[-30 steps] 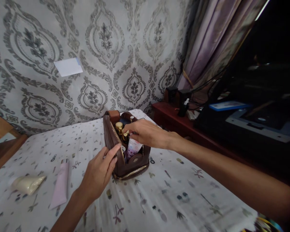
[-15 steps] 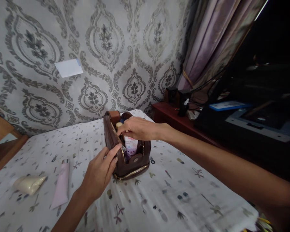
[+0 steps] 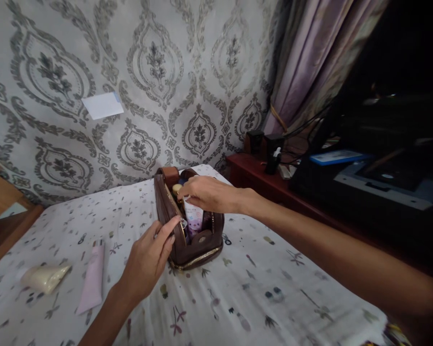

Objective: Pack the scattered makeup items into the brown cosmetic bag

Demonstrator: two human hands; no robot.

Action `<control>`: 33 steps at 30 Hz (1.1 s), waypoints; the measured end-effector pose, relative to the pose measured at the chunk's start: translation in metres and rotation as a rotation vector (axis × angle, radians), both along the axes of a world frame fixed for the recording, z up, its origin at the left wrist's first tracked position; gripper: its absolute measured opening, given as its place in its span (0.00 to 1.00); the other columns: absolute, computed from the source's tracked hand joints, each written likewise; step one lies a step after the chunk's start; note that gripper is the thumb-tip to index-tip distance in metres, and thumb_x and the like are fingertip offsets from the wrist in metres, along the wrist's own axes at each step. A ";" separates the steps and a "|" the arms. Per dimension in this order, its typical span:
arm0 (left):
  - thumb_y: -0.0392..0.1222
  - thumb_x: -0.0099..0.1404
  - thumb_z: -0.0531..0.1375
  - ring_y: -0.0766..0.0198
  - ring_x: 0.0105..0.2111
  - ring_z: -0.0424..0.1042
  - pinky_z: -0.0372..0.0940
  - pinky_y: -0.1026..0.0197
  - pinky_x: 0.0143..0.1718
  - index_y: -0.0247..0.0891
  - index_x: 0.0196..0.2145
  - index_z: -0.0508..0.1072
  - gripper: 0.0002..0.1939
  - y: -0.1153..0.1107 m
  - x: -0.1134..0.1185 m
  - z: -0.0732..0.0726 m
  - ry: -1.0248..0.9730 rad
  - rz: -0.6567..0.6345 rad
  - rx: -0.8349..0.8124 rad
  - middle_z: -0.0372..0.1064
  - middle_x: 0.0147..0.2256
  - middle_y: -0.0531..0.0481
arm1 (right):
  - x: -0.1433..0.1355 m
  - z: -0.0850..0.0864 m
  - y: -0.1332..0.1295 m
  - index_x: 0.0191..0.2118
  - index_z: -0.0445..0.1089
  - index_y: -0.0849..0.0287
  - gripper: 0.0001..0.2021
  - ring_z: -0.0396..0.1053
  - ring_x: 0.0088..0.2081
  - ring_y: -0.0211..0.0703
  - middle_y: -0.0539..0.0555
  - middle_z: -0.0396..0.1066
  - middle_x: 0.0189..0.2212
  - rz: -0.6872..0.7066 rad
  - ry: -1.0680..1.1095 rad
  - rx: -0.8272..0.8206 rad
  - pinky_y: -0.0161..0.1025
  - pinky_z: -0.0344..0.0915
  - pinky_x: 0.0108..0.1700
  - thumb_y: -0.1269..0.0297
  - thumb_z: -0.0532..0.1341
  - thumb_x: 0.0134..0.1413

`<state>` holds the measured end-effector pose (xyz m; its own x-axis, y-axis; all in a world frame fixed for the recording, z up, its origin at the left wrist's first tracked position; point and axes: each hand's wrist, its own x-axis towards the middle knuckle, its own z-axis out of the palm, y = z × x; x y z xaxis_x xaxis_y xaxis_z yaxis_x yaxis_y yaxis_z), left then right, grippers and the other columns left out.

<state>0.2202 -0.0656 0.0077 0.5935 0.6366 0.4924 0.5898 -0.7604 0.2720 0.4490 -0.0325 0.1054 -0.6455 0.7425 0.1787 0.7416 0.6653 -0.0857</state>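
Note:
A brown toiletry bag [image 3: 166, 204] stands unzipped on the patterned sheet, with a gold zipper along its opening. My left hand [image 3: 149, 254] grips the bag's near-left edge beside the zipper, its thumb and fingers pressed together there. Inside the bag a white and purple squeeze tube [image 3: 194, 223] stands upright. My right hand [image 3: 205, 192] reaches over the opening, fingers curled around the tube's upper end; the fingertips are partly hidden. A round pale-yellow cap [image 3: 176, 189] shows just left of those fingertips, inside the bag.
A pink squeeze tube [image 3: 93, 278] and a cream-coloured tube [image 3: 45, 278] lie on the sheet [image 3: 267, 269] at left. A dark red desk [image 3: 245, 168] with small black speakers [image 3: 273, 142] and cables stands at right. The patterned wall [image 3: 198, 62] rises behind the bag.
My right hand and the white and purple tube have shifted very slightly left and down. My left hand keeps its hold on the bag's edge.

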 end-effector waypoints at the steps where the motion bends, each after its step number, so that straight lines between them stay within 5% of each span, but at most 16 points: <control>1: 0.42 0.76 0.46 0.63 0.32 0.69 0.65 0.64 0.33 0.46 0.65 0.59 0.22 0.000 0.000 0.000 0.004 0.000 0.002 0.64 0.35 0.50 | 0.001 0.000 -0.001 0.38 0.76 0.59 0.12 0.70 0.39 0.44 0.54 0.76 0.33 0.002 0.017 0.006 0.36 0.57 0.39 0.79 0.57 0.57; 13: 0.42 0.76 0.45 0.61 0.38 0.73 0.69 0.59 0.38 0.45 0.65 0.56 0.22 -0.005 -0.002 0.008 0.072 0.013 -0.048 0.68 0.41 0.48 | -0.004 -0.028 -0.031 0.41 0.75 0.60 0.11 0.72 0.40 0.43 0.56 0.77 0.36 -0.129 0.440 0.164 0.37 0.64 0.44 0.74 0.55 0.63; 19: 0.45 0.76 0.45 0.55 0.43 0.75 0.72 0.53 0.40 0.43 0.68 0.46 0.26 -0.013 -0.013 0.015 0.122 0.004 -0.118 0.68 0.51 0.41 | -0.025 -0.045 -0.049 0.44 0.75 0.60 0.10 0.75 0.37 0.43 0.56 0.78 0.36 -0.033 0.629 0.278 0.37 0.68 0.40 0.69 0.57 0.64; 26: 0.46 0.75 0.45 0.57 0.37 0.75 0.70 0.57 0.38 0.41 0.66 0.53 0.24 -0.026 -0.058 0.011 0.042 0.090 -0.148 0.73 0.43 0.44 | -0.071 -0.070 -0.082 0.45 0.73 0.61 0.10 0.70 0.29 0.39 0.53 0.75 0.28 0.232 0.662 0.293 0.34 0.65 0.31 0.72 0.55 0.65; 30: 0.44 0.75 0.46 0.61 0.34 0.72 0.67 0.61 0.35 0.42 0.61 0.62 0.20 -0.030 -0.091 -0.002 -0.005 0.175 -0.133 0.72 0.39 0.47 | -0.097 -0.102 -0.089 0.42 0.74 0.63 0.12 0.68 0.27 0.39 0.54 0.73 0.25 0.321 0.539 0.157 0.33 0.61 0.29 0.69 0.52 0.67; 33: 0.43 0.74 0.47 0.61 0.32 0.71 0.65 0.61 0.35 0.41 0.55 0.69 0.17 -0.031 -0.117 -0.012 0.001 0.256 -0.109 0.71 0.39 0.46 | -0.116 -0.124 -0.086 0.43 0.75 0.61 0.11 0.71 0.29 0.40 0.55 0.75 0.29 0.257 0.515 -0.049 0.34 0.63 0.33 0.69 0.55 0.65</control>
